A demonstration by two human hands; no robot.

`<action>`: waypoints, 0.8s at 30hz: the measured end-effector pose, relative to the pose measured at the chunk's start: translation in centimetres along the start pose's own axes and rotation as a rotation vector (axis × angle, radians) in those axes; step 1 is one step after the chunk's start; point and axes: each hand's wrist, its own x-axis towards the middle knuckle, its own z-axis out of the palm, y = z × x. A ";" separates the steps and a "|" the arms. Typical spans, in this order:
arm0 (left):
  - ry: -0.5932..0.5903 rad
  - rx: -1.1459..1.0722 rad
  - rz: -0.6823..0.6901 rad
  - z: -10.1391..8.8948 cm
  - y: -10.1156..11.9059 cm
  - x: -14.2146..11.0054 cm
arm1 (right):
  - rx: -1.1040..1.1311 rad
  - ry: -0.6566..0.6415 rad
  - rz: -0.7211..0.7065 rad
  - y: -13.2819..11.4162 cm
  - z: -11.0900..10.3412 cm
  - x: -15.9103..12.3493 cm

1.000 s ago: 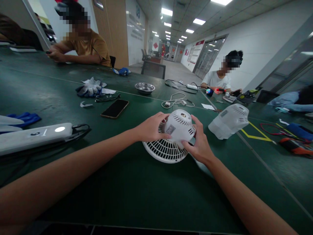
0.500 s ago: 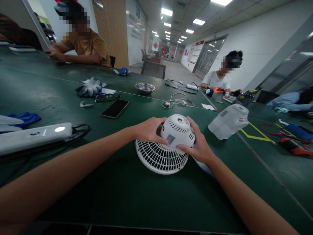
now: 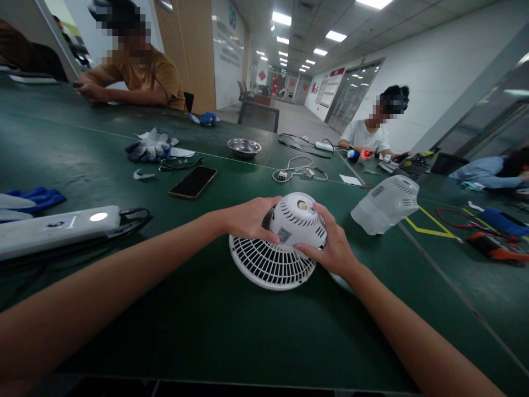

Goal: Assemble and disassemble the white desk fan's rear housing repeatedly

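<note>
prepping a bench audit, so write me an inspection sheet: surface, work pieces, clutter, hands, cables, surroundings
Surface: green table, yellow tape at right.
Work pieces: white vented housing, above a round white grille.
Clutter: phone, metal bowl, gloves, another white vented part at right.
Hands: left hand and right hand, both bare, grip the white vented housing from either side.
Cables: white cable lying loose beyond the housing.
Surroundings: people seated across the table; chair beyond it.

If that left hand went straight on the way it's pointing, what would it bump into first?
The white vented housing: the left hand is against its left side. Past that, the right hand seems next in line, though depth there is hard to judge.
</note>
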 end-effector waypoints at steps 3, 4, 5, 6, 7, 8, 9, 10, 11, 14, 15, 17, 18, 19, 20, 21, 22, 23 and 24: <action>-0.003 0.006 0.000 0.0 0.0 0.0 | -0.018 0.021 -0.021 0.0 0.0 0.2; -0.001 0.012 -0.005 0.0 -0.1 0.1 | -0.024 0.026 -0.024 0.1 0.0 0.2; 0.003 0.021 -0.010 0.0 -0.1 0.1 | -0.028 0.030 -0.025 0.2 0.0 0.3; 0.009 0.031 -0.017 0.1 -0.2 0.1 | -0.032 0.030 -0.025 0.2 0.0 0.3; 0.018 0.042 -0.024 0.1 -0.3 0.1 | -0.035 0.028 -0.026 0.3 0.0 0.3; 0.029 0.052 -0.031 0.1 -0.4 0.0 | -0.037 0.025 -0.030 0.4 0.0 0.3; 0.041 0.063 -0.038 0.2 -0.5 0.0 | -0.038 0.024 -0.034 0.4 0.0 0.3; 0.054 0.072 -0.044 0.2 -0.5 0.0 | -0.040 0.028 -0.038 0.4 0.0 0.2; 0.069 0.076 -0.049 0.2 -0.5 0.0 | -0.042 0.035 -0.039 0.3 0.1 0.2; 0.129 0.050 -0.048 0.4 -0.4 0.0 | -0.053 0.095 -0.034 0.1 -0.1 0.0; 0.149 0.038 -0.042 0.5 -0.3 0.0 | -0.058 0.121 -0.035 0.0 -0.2 0.0; 0.173 0.027 -0.029 0.6 -0.3 0.1 | -0.059 0.167 -0.028 -0.3 -0.4 0.0; 0.178 0.030 -0.022 0.7 -0.2 0.1 | -0.052 0.179 -0.013 -0.4 -0.5 0.0; 0.181 0.035 -0.018 0.7 -0.2 0.1 | -0.036 0.180 0.015 -0.6 -0.5 -0.1; 0.184 0.040 -0.015 0.8 -0.2 0.1 | -0.012 0.174 0.052 -0.8 -0.5 -0.1; 0.190 0.042 -0.014 0.8 -0.2 0.1 | 0.016 0.165 0.091 -0.9 -0.5 0.0; 0.194 0.039 -0.014 0.8 -0.2 0.1 | 0.042 0.156 0.125 -1.1 -0.5 0.0; 0.192 0.031 -0.017 0.8 -0.1 0.1 | 0.063 0.152 0.149 -1.2 -0.5 0.0; 0.184 0.018 -0.020 0.7 -0.1 0.1 | 0.073 0.156 0.161 -1.2 -0.5 0.0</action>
